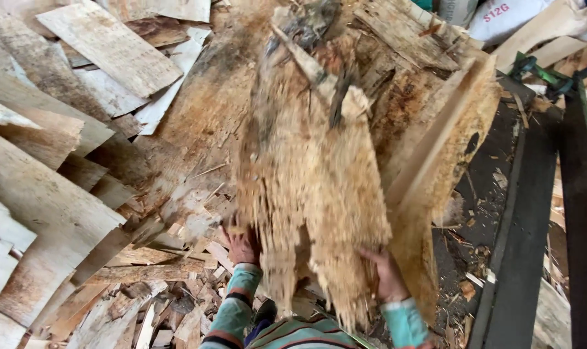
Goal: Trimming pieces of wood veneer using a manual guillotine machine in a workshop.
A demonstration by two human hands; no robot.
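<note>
A ragged, splintered sheet of thin wood veneer (309,174) hangs in front of me, blurred, its lower edge frayed. My left hand (241,245) grips its lower left edge, and my right hand (387,274) holds its lower right edge. Both wrists wear striped teal sleeves. Behind the sheet stands a second straighter veneer piece (448,148), leaning to the right. The fingers are partly hidden by the frayed wood.
Heaps of pale veneer sheets (60,168) cover the floor at left. Broken strips and chips (164,310) lie near my feet. A dark metal frame (532,213) runs along the right. A white sack (500,16) sits at top right.
</note>
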